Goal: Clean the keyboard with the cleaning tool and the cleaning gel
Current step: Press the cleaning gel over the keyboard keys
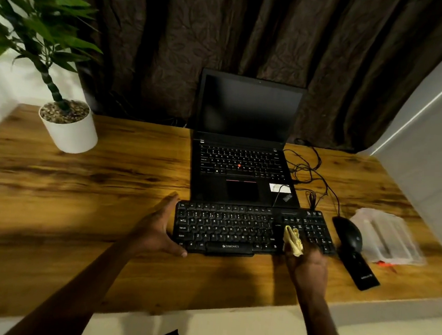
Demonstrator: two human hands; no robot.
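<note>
Wooden tabletop [78,195], open black laptop [241,169] with dark screen at centre rear, white potted plant [70,132] at rear left, black mouse [349,233] at right, tangled black cables [308,169] just beside the laptop, dark curtain [172,42] behind.

Keyboard [251,231] is noted as black with white key legends, and cleaning gel [293,241] as pale yellow. Laptop [245,153] and mouse [349,233] are recorded as black, with one red dot seen among the laptop's keys. Table [78,195] is marked by honey-brown wood grain with dark streaks; pot [70,132] white, plant [35,17] green, curtain [172,42] dark brown, leaf-patterned.
</note>
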